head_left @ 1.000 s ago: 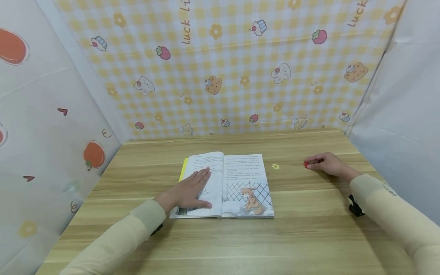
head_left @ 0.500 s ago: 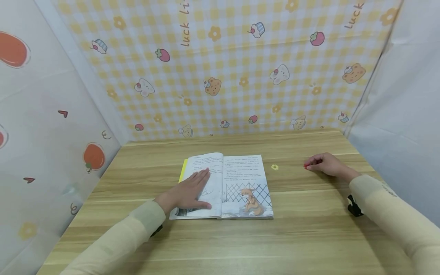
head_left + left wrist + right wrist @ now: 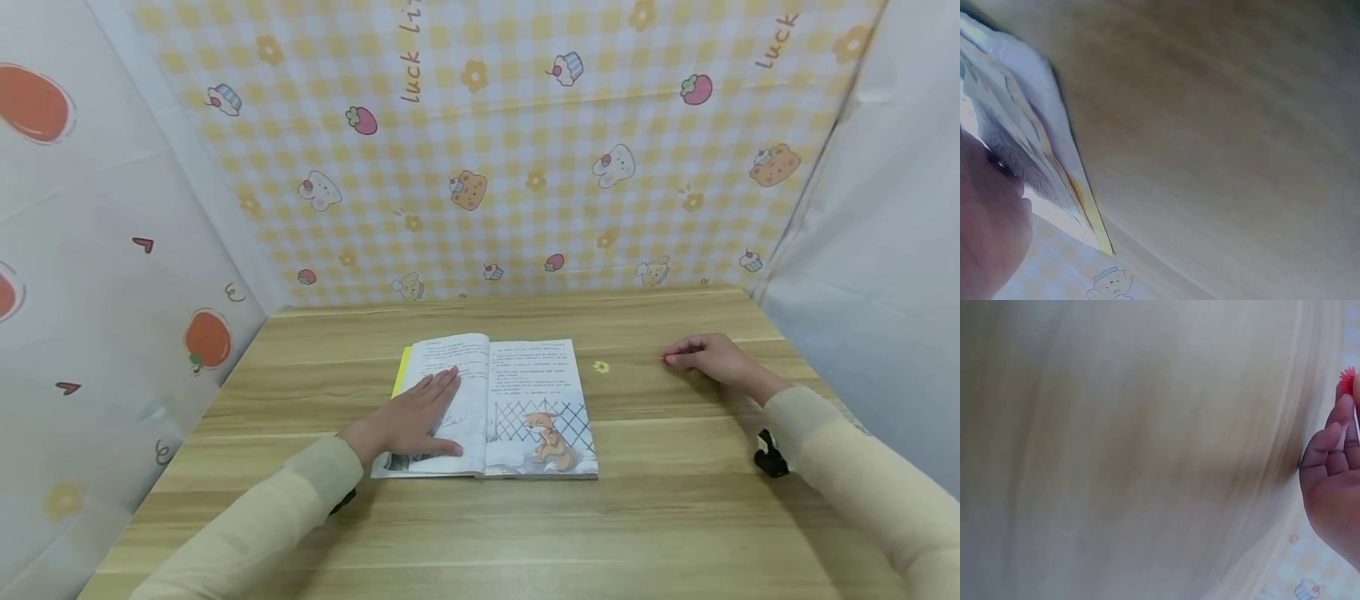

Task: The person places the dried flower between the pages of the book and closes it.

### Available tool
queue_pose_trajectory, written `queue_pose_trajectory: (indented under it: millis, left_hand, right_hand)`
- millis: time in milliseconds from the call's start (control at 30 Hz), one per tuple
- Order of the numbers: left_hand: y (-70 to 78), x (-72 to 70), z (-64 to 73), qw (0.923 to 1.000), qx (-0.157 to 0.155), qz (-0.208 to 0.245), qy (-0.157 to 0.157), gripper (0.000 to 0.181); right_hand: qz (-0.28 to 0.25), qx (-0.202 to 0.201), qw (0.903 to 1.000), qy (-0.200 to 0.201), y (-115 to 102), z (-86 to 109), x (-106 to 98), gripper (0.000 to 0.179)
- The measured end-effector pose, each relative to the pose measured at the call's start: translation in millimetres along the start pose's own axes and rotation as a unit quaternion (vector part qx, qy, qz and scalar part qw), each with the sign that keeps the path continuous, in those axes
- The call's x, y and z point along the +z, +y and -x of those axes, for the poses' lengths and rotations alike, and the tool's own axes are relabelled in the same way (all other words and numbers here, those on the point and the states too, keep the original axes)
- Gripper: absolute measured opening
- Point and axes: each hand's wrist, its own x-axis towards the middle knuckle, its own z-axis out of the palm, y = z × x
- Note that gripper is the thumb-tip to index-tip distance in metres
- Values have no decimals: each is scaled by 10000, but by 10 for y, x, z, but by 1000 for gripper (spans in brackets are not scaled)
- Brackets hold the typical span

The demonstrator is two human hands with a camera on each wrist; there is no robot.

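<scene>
Red and spiky-edged, a small flower-like piece [image 3: 1347, 378] sits over the right part of the tabletop [image 3: 480, 533], to the right of an open book [image 3: 528, 383]. The right hand [image 3: 708, 358] has its grip closed in a pinch on it, thumb against fingers; a hold at the fingertips probably spares the thin rim from being crushed. Whether the red piece touches the wood, I cannot tell. Between it and the book, nearer the page edge, lies a yellow flower [image 3: 602, 367], flat and apart from both, likely set there to be within easy reach.

The left hand [image 3: 408, 425] lies on the left page, its grip spread: fingers extended, thumb out toward the spine. That weight seems meant to stop the raised, curving leaves from lifting, since the left wrist view shows their edges fanning apart. Bright yellow cover [image 3: 402, 372] peeks out beyond them.

As for writing, the book carries lines of small print, too fine to read, above a drawing of a fox-like animal [image 3: 551, 442] by a lattice fence. On the checked backdrop [image 3: 517, 133], "luck" is legible twice; the word after the left one runs off the top. No brand can be made out.
</scene>
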Motion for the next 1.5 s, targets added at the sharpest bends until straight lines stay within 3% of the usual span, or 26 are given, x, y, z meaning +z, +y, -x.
queue_pose_trajectory:
  millis: [367,800,1033,1500]
  left_hand:
    - [-14,17,0,10000,41,5,2,115]
    - [-13,6,-11,9999,73,51,74,114]
    - [-13,10,-5,9999,76,77,96,114]
    - [-7,16,-16,10000,-31,43,-16,115]
  right_hand:
    - [-1013,-103,9939,-414,-432,-62,235,45]
    - [-1938,-114,9729,-1259,-911,-151,696,45]
    - [-1899,-169,9686,-1594,-1116,-196,951,37]
    - [-1505,-55,9706,-1880,-1450,-326,1402,23]
